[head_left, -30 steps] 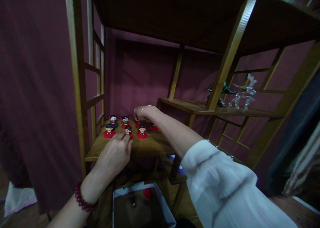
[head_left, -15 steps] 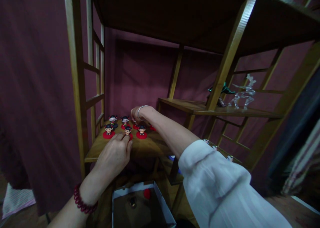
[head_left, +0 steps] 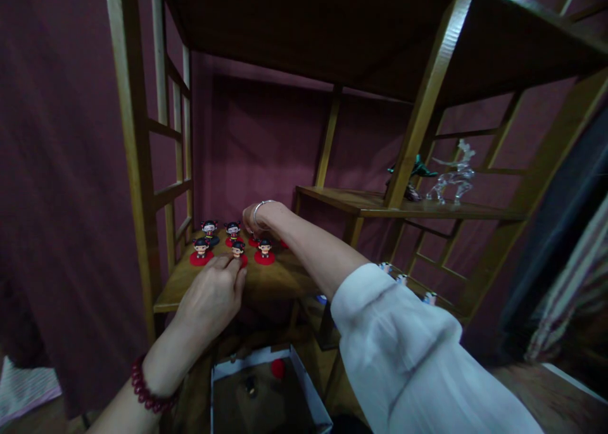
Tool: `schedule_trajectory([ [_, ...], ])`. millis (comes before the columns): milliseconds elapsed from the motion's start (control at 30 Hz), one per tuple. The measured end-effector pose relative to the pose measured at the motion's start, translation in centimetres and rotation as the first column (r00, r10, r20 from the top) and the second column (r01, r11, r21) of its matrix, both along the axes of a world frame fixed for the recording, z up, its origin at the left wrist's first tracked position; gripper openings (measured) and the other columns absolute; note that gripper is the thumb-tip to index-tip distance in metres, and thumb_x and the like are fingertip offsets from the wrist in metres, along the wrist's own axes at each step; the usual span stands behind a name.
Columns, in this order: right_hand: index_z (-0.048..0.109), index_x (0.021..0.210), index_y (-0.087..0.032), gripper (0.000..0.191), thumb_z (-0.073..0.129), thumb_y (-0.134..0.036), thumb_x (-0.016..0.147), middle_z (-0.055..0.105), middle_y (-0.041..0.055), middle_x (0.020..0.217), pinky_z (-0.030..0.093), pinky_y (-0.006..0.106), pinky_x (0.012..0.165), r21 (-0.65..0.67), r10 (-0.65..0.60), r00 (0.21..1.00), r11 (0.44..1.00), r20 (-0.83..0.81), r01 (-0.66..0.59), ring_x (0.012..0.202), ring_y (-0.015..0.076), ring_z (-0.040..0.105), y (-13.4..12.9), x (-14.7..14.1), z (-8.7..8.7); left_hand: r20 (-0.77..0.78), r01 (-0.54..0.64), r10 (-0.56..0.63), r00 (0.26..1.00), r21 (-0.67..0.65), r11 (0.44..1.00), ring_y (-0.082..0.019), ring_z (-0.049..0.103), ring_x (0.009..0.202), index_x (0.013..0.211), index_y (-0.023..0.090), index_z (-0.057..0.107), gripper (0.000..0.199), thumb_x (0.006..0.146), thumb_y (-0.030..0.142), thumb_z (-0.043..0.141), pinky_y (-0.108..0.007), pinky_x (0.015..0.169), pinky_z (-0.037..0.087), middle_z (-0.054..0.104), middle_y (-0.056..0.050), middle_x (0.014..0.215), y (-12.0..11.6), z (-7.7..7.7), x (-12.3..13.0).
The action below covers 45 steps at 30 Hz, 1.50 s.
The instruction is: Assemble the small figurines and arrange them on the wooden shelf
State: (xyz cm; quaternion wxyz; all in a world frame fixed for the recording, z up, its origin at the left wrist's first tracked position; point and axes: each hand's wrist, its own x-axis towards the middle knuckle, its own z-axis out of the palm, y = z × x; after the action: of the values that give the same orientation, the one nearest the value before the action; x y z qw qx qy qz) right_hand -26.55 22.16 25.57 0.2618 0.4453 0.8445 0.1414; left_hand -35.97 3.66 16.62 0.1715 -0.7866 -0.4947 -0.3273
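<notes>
Several small black-haired doll figurines stand in two rows on a wooden shelf (head_left: 280,285), most on round red bases. My left hand (head_left: 213,294), with a dark red bead bracelet, is closed at the base of the middle front figurine (head_left: 238,250). That figurine faces sideways. On either side of it stand a front left figurine (head_left: 201,250) and a front right figurine (head_left: 265,249). Reaching over to the back row, my right hand (head_left: 254,218) is closed on a figurine (head_left: 253,237) that it mostly covers. Two back figurines, one on a dark base (head_left: 209,230), stand left of it.
Below the shelf sits an open box (head_left: 266,396) holding a red round piece (head_left: 278,368) and a small dark object (head_left: 250,387). A clear glass animal figure (head_left: 453,177) and a green ornament (head_left: 420,168) stand on the right shelf. A wooden post (head_left: 130,149) borders the left.
Everything in view has shifted slightly left as the camera moved. Both hands stay at the same figurines, with hardly any movement of their own.
</notes>
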Motion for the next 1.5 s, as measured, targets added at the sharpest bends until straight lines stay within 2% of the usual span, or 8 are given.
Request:
schedule_trajectory([
  [267, 0.068, 0.086, -0.011, 0.03, 0.067, -0.013, 0.056, 0.068, 0.0069, 0.086, 0.047, 0.026, 0.063, 0.015, 0.0, 1.0, 1.0, 0.003, 0.0, 0.072, 0.0181, 0.062, -1.7, -0.2, 0.6, 0.007, 0.013, -0.013, 1.0, 0.013, 1.0, -0.021, 0.057, 0.095, 0.1, 0.009, 0.06, 0.031, 0.086, 0.021, 0.035, -0.035, 0.088, 0.044, 0.062, -0.013, 0.103, 0.1, -0.1, 0.0],
  [700, 0.067, 0.09, -0.011, 0.031, 0.066, -0.017, 0.06, 0.068, 0.008, 0.087, 0.047, 0.026, 0.068, 0.026, -0.034, 0.999, 0.999, -0.041, 0.035, 0.076, 0.0182, 0.062, -3.2, 0.4, 0.9, -0.004, 0.016, -0.016, 1.0, 0.026, 1.0, -0.022, 0.058, 0.094, 0.099, 0.008, 0.06, 0.032, 0.087, 0.022, 0.034, -0.036, 0.087, 0.045, 0.063, -0.015, 0.1, 0.1, -0.1, -0.1],
  [900, 0.066, 0.092, -0.009, 0.033, 0.065, -0.014, 0.06, 0.068, 0.0091, 0.089, 0.047, 0.025, 0.065, 0.021, -0.041, 0.998, 0.999, -0.046, 0.042, 0.075, 0.0177, 0.062, -3.9, 0.5, 1.1, -0.008, 0.019, -0.019, 1.0, 0.01, 1.0, -0.021, 0.059, 0.092, 0.098, 0.009, 0.061, 0.033, 0.087, 0.022, 0.033, -0.037, 0.085, 0.046, 0.063, -0.014, 0.1, 0.1, -0.1, 0.0],
  [1267, 0.067, 0.092, -0.011, 0.034, 0.065, -0.014, 0.058, 0.067, 0.0079, 0.09, 0.047, 0.026, 0.065, 0.001, -0.05, 0.999, 0.999, -0.02, 0.051, 0.074, 0.0185, 0.063, -3.5, 0.6, 1.0, 0.006, 0.02, -0.02, 1.0, 0.018, 1.0, -0.021, 0.058, 0.092, 0.097, 0.01, 0.061, 0.031, 0.086, 0.021, 0.034, -0.036, 0.085, 0.046, 0.064, -0.013, 0.099, 0.0, 0.0, 0.0],
  [1500, 0.063, 0.103, -0.013, 0.047, 0.07, -0.022, 0.057, 0.067, 0.0072, 0.093, 0.047, 0.025, 0.067, -0.008, -0.08, 0.996, 0.997, -0.049, 0.08, 0.077, 0.0185, 0.062, -4.2, 0.5, 1.7, 0.02, 0.02, -0.021, 1.0, 0.041, 0.999, -0.021, 0.058, 0.093, 0.098, 0.01, 0.06, 0.03, 0.086, 0.02, 0.035, -0.037, 0.087, 0.044, 0.063, -0.014, 0.101, 0.1, -0.2, 0.0],
])
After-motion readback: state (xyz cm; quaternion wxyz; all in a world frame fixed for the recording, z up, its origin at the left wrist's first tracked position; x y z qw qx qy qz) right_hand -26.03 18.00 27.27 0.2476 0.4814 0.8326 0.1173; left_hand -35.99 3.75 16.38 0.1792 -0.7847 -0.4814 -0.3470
